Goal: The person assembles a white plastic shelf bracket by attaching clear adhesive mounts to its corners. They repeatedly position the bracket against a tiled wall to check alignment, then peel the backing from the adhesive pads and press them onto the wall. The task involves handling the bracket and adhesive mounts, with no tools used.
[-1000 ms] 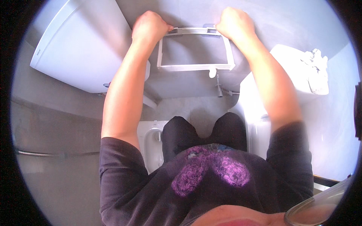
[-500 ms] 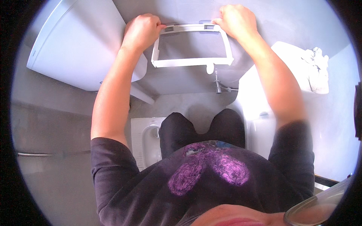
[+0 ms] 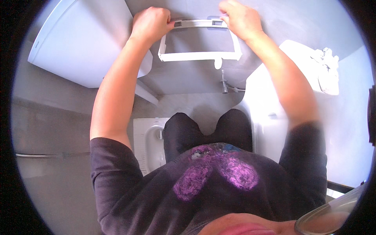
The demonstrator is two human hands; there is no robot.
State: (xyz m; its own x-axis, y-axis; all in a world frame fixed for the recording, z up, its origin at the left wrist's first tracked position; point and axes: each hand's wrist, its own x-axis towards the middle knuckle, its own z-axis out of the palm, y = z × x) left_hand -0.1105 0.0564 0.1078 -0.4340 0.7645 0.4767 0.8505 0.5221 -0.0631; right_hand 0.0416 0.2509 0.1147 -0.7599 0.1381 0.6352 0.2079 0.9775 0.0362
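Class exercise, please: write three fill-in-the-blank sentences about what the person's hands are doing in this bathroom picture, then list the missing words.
1. Both hands hold a white rectangular ____ against the grey wall.
2. The left hand grips the frame at its upper ____ corner.
3. The right hand grips the top edge, and a crumpled white ____ lies on the white surface at the right.

Missing words: frame; left; cloth

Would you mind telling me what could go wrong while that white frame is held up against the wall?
Both hands, left hand and right hand, grip only the top edge of the white frame, so its lower edge could swing. If it slips, it might strike the metal valve below.
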